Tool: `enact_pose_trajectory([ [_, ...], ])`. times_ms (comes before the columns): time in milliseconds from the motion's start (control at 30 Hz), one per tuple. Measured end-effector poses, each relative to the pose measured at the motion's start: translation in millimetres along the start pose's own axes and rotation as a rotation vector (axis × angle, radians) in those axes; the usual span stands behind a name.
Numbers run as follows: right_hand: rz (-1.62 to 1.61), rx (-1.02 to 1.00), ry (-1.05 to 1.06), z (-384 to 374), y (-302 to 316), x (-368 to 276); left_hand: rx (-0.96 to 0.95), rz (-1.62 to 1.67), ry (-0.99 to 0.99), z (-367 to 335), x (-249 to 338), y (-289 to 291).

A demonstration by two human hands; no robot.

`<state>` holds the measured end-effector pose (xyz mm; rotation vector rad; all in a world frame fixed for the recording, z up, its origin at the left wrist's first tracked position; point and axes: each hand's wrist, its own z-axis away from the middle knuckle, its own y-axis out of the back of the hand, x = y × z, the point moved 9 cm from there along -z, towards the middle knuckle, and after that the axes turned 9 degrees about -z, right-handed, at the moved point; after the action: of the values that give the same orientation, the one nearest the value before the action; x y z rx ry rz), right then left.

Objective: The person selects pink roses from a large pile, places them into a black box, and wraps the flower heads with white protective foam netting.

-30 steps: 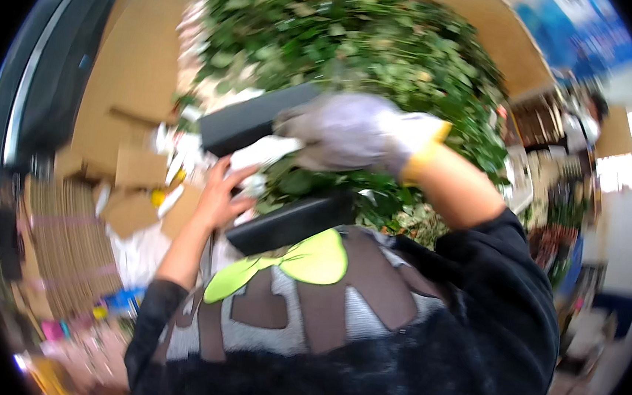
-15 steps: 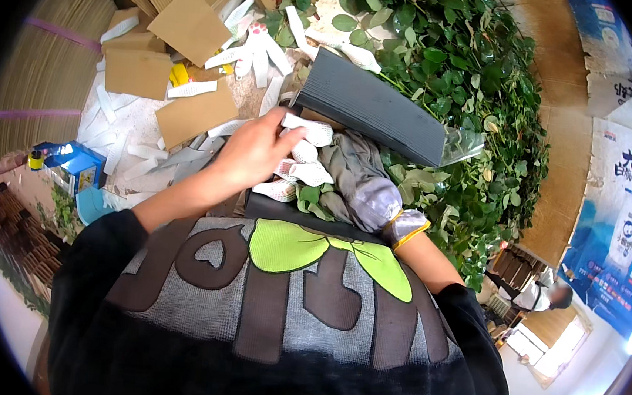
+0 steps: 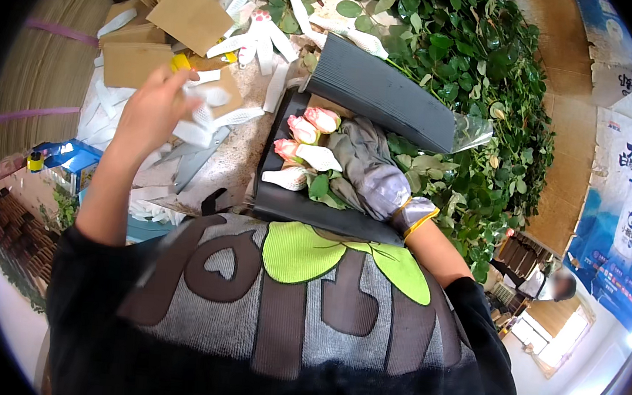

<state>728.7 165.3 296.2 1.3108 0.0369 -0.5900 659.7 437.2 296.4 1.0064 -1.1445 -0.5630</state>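
Pink roses lie heads-left in dark trough, walls likely keeping them aligned. Gloved right hand beside heads — seemingly steadying bunch, fingers' grip unclear. Left hand, fingers blurred beside white mesh sleeve — cannot tell if pinching.

Single head-worn fisheye, looking steeply down past shirt, near fingers.

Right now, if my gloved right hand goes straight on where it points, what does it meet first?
Probably the pink rose highest in the picture, just ahead of the right hand; their depths are hard to judge.
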Motion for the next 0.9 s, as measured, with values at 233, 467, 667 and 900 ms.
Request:
enact_pose_trajectory([
  [233,0.031,0.033,-0.015,-10,6,-1,-0.660,0.641,-0.134,58,91,-79],
  [467,0.035,0.054,-0.042,-10,7,-1,-0.375,0.482,-0.192,47,68,-60],
  [667,0.025,0.049,-0.051,-10,10,-7,-0.201,-0.096,-0.394,33,44,7],
  [900,0.005,0.046,-0.066,-6,9,-5,-0.121,0.217,-0.791,34,159,-53],
])
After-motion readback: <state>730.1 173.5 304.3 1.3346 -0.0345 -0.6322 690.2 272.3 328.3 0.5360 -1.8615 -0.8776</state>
